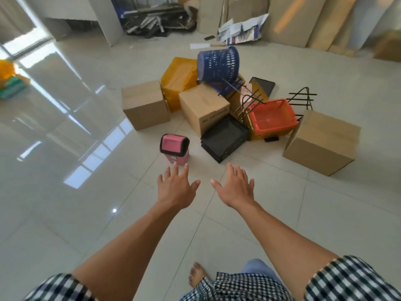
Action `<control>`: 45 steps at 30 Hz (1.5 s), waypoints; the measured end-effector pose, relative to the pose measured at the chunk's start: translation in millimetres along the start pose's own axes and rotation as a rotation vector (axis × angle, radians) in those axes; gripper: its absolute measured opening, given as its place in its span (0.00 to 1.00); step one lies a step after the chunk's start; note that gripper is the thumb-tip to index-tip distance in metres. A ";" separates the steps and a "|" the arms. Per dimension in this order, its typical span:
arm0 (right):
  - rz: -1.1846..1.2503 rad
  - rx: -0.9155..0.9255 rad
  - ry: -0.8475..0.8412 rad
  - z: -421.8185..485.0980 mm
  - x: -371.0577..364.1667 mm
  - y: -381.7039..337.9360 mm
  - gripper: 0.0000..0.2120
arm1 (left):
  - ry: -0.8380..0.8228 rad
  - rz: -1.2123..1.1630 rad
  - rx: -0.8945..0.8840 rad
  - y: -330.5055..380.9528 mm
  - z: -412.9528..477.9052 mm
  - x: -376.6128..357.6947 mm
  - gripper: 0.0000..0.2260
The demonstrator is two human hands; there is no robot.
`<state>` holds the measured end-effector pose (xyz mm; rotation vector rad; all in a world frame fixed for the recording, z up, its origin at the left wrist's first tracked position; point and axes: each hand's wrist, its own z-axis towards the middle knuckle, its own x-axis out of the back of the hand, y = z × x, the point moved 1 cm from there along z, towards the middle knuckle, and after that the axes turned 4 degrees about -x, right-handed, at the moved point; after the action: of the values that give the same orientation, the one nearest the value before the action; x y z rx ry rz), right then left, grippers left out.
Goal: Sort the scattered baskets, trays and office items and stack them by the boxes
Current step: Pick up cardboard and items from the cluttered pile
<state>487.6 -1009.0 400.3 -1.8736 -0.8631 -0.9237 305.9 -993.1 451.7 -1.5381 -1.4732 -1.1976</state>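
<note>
1. Head view: both arms reach forward over the tiled floor. The left hand and right hand are flat, palms down, fingers straight and spread. Neither holds anything.
2. The nearest task item is the pink bin with a black-rimmed lid. It stands upright on the floor, apart from the pile, so its long axis is vertical.
3. The key relation: the bin lies at 12 o'clock from the left hand, straight ahead of its fingertips. From the right hand it sits at about 10 o'clock and farther off, so the left hand is plainly the nearer.
4. The left fingertips overlap the bin's base in this view. They are probably short of contact, but the angle does not settle it.
5. At about 12 o'clock from the right hand lies a flat stack of black trays, one corner pointing back toward the person. It rests against a cardboard box.
6. Beyond the trays, at about 1 o'clock, an orange basket sits tilted among wire racks. A blue basket lies tipped on its side on top of the pile, at 12 o'clock and well away.
7. My judgement: sorting has barely begun, and the bin is the likely first pick. Because it stands upright, it suits a grasp round its sides or lid from above, with the left hand leading and the right coming in from 3 o'clock if needed.
</note>
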 end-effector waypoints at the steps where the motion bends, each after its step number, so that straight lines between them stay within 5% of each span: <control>1: 0.011 -0.014 0.013 7.7 4.0 -1.8 0.42 | 0.003 0.009 -0.019 0.2 11.4 4.9 0.33; 10: 0.098 -0.167 0.081 82.3 61.4 40.0 0.41 | 0.000 0.084 -0.208 76.5 118.0 34.8 0.33; 27: 0.157 -0.498 0.129 215.3 207.1 295.2 0.42 | -0.152 0.173 -0.477 377.1 286.5 19.0 0.33; 45: 0.284 -0.785 0.252 351.1 329.3 439.1 0.41 | -0.209 0.224 -0.769 628.2 451.9 44.3 0.34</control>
<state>1105.4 -802.7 383.8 -2.3672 -0.0484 -1.3990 993.0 -636.6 412.2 -2.3198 -0.9448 -1.5994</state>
